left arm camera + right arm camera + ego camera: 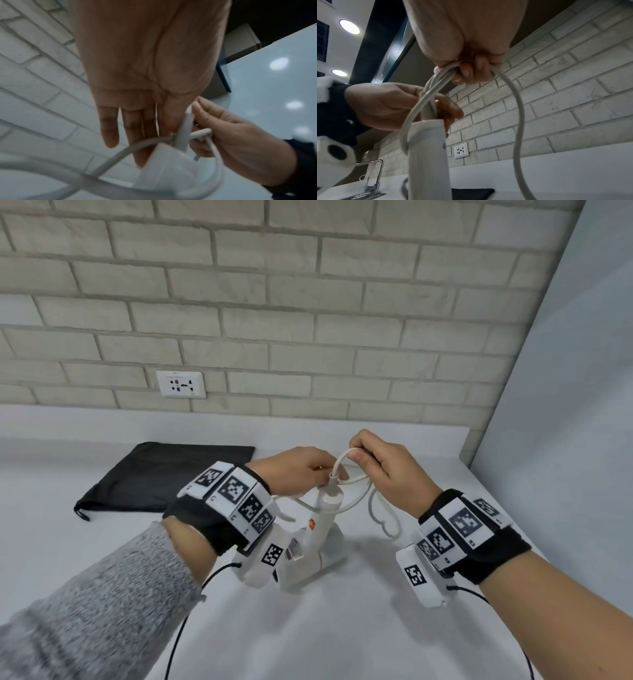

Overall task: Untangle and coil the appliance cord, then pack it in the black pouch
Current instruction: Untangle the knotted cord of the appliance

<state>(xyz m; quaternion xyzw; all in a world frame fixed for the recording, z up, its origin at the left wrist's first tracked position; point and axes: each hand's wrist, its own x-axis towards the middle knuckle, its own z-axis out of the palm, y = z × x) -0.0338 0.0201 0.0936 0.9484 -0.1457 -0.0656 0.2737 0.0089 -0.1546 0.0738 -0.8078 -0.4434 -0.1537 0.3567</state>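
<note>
A white hand appliance [317, 537] stands upright on the counter, and its white cord [354, 499] leaves the top in tangled loops. My left hand [325, 477] pinches the cord's stiff stem at the appliance top between thumb and straight fingers [109, 128]. My right hand [359, 455] grips a loop of cord just above it, fingers curled round several strands [441, 77]. More cord [518, 108] hangs from the right hand down to the counter. The black pouch [164, 474] lies flat at the back left, apart from both hands.
A brick wall with a white socket plate [181, 384] runs behind the counter. A white side panel [565, 422] closes the right side. The right wrist view shows a metal tap [375, 169] to the left. The white counter [342, 628] extends towards me.
</note>
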